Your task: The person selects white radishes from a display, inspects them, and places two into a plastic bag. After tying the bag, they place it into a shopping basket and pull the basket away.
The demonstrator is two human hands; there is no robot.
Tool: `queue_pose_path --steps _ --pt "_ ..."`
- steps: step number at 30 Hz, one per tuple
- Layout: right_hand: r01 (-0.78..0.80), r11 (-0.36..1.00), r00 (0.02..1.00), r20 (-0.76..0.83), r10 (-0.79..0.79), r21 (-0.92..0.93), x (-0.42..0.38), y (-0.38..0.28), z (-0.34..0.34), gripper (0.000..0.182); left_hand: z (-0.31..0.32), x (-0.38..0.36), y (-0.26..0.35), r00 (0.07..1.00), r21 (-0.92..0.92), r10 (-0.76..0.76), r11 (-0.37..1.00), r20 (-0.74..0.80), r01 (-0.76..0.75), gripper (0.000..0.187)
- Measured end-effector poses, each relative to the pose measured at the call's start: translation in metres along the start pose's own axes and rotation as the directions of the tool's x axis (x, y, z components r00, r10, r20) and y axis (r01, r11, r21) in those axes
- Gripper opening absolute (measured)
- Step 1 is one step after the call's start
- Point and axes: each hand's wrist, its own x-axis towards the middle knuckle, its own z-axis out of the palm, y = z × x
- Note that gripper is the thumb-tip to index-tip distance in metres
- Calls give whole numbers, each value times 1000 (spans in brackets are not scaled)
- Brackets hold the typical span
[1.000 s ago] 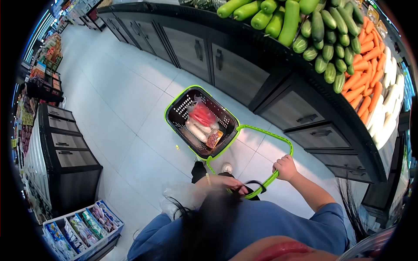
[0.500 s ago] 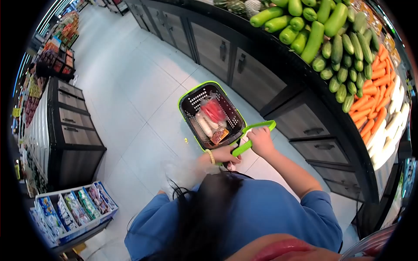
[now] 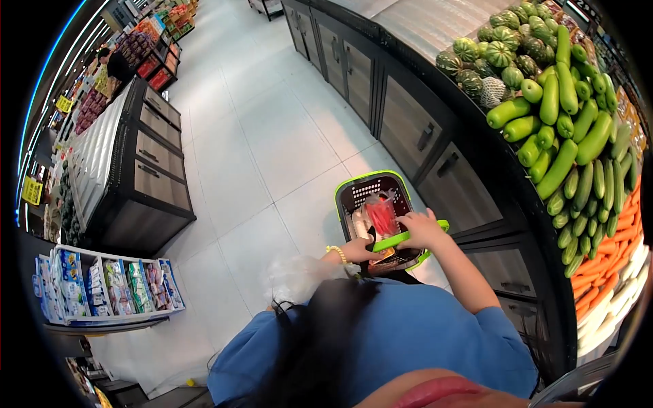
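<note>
A black basket with a green rim (image 3: pixel 347 182) is in front of my body and holds a red item in clear plastic (image 3: pixel 382 215), a pale package (image 3: pixel 358 223) and a small orange-brown pack, partly covered. My right hand (image 3: pixel 420 232) is closed around its green handle (image 3: pixel 394 241). By the handle's left end, my left hand (image 3: pixel 366 250) has its fingers curled; what they hold is hard to make out. A yellow bracelet (image 3: pixel 336 253) circles that wrist. Beside the left forearm is a blurry translucent plastic bag (image 3: pixel 289 277).
Dark cabinets (image 3: pixel 469 187) on the right carry striped squash (image 3: pixel 500 53), green gourds (image 3: pixel 561 163), cucumbers (image 3: pixel 595 190) and carrots (image 3: pixel 605 262). A cabinet stand (image 3: pixel 160 183) and a bin of packets (image 3: pixel 122 317) stand left. A person (image 3: pixel 117 66) is far back left.
The view has shifted, bringing the squash into sight. The basket is nearer my body, and the handle and my right hand now lie over its near part.
</note>
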Motion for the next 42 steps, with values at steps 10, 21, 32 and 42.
queue_pose_path --steps 10,21,32,42 --pt "134 990 988 -66 -137 -53 50 72 -14 18 -65 -12 41 964 -299 -266 918 26 261 62" --pt "335 931 942 -86 -326 142 151 98 -30 18 -65 95 95 783 534 -136 660 -607 528 44" --pt "581 801 812 -165 -560 146 174 137 -19 13 -106 106 100 778 259 -333 811 -533 525 33" --pt "522 853 836 -194 -513 -7 155 178 -25 15 -146 118 62 980 158 -144 980 138 122 25"
